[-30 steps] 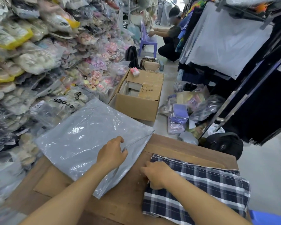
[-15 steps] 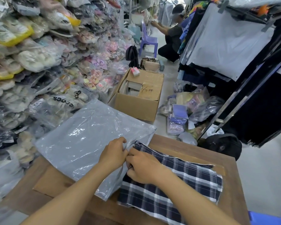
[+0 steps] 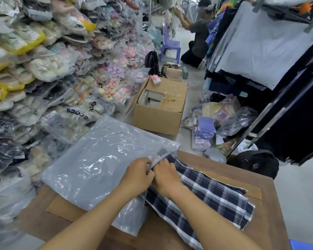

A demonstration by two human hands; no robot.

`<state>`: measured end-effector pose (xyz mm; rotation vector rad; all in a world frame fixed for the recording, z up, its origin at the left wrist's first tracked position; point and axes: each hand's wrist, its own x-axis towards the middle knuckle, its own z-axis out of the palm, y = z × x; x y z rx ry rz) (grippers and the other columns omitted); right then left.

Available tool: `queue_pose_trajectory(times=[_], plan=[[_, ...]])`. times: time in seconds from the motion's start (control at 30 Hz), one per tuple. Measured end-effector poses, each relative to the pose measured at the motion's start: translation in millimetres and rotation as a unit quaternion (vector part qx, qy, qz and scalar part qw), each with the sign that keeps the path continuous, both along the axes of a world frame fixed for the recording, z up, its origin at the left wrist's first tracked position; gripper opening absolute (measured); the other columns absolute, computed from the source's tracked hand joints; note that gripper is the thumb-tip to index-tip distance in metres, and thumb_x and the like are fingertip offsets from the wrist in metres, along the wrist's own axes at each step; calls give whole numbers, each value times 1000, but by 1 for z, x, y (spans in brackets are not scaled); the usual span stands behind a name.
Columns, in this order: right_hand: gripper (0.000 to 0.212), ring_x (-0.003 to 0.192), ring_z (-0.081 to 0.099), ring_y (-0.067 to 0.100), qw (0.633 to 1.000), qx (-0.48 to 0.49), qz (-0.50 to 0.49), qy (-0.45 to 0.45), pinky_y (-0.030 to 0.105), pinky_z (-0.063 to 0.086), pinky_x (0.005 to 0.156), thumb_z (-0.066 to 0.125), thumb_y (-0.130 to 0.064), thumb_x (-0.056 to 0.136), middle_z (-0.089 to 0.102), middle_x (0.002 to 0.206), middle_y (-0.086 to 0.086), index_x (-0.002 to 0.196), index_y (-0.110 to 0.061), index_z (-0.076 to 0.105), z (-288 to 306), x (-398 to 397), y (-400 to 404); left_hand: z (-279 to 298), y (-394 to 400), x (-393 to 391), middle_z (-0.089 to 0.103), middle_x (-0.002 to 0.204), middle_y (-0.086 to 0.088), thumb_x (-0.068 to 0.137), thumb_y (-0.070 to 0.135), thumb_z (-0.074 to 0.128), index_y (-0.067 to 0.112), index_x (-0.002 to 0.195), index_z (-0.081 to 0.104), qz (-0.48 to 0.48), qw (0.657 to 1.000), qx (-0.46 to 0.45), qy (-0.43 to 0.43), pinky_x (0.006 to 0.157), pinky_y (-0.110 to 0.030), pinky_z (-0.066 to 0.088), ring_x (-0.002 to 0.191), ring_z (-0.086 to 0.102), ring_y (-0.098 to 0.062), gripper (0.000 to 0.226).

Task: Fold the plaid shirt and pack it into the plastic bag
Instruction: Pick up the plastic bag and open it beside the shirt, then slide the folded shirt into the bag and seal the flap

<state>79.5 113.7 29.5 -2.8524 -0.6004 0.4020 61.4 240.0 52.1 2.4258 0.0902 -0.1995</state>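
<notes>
The folded plaid shirt [image 3: 211,199], dark blue with white checks, lies flat on the wooden table [image 3: 260,224], its left edge at the mouth of the clear plastic bag [image 3: 98,163]. The bag lies spread on the table's left half and overhangs the far edge. My left hand [image 3: 135,177] pinches the upper lip of the bag's opening and lifts it. My right hand [image 3: 166,177] rests on the shirt's left end and grips it right at the opening. A little dark fabric shows through the plastic near the far corner of the mouth.
Bagged shoes [image 3: 43,78] are stacked high along the left. A cardboard box [image 3: 157,114] sits on the floor beyond the table. Loose packets [image 3: 220,123] and a black backpack [image 3: 257,165] lie right of it, under a clothes rack [image 3: 271,51]. A person [image 3: 197,37] crouches far back.
My right hand slid the shirt leftward across the table until its edge reached the bag's mouth. My left hand closed on the bag's lip and raised it.
</notes>
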Motion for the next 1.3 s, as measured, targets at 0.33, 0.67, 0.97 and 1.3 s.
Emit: queue_pose_trajectory(times=[0.33,0.67,0.97,1.3], plan=[[30,105,61,24,980,179,-24,84,45,52,87,43,-15,95,61,121,-1,114,-29,62,-12,-15,-26,-13,-3,-6,60,86,4,83,23,56,21,98,59,9,999,-2,33,72,-35,51,83,60,-20,15],[57,132,35,31,893,65,-446,4,50,37,108,67,-53,86,42,140,6,134,-26,51,-9,-42,-189,-20,-31,-11,61,98,0,94,36,52,19,115,41,-25,991,130,26,64,-36,48,81,61,-26,29],[118,110,62,20,838,198,-462,214,31,55,83,97,-56,38,62,133,9,136,-7,55,-8,-47,-249,-20,-40,-7,62,93,-1,93,25,52,18,128,46,-48,988,140,44,72,-40,57,84,64,-28,35],[47,108,67,16,838,290,-377,268,41,51,103,84,-22,81,71,118,-6,121,-28,59,0,-56,-229,-24,-40,-14,63,90,-2,92,21,52,17,113,52,-49,987,150,42,72,-41,56,83,62,-26,21]])
